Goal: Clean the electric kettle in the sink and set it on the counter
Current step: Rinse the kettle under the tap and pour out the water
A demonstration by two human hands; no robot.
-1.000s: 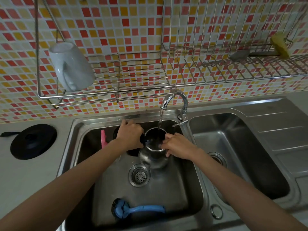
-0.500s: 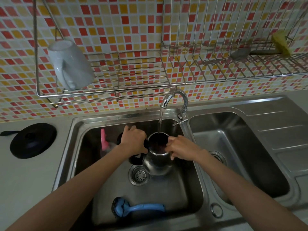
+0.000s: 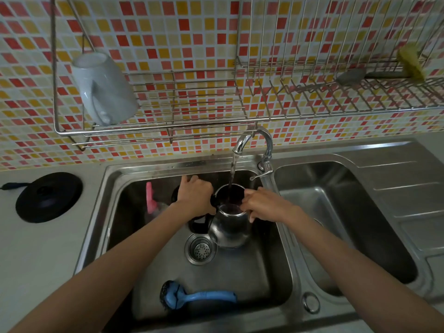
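A shiny steel electric kettle (image 3: 229, 229) with a black handle is held upright in the left sink basin (image 3: 262, 267), under the tap (image 3: 252, 143). Water runs from the tap into its open mouth. My left hand (image 3: 195, 197) grips the black handle on the kettle's left side. My right hand (image 3: 263, 204) holds the kettle's rim on the right, fingers curled over the edge. The kettle's black base (image 3: 49, 197) lies on the grey counter (image 3: 36, 255) to the left of the sink.
A blue-handled dish brush (image 3: 192, 298) lies at the basin's front, a pink item (image 3: 150, 198) at its back left. The drain strainer (image 3: 200, 248) sits mid-basin. A second basin (image 3: 348, 212) is on the right. A wire rack above holds a white mug (image 3: 103, 88) and a yellow brush (image 3: 409, 62).
The kettle and both hands have stayed under the running water, shifting only slightly within the basin. My grips look the same.
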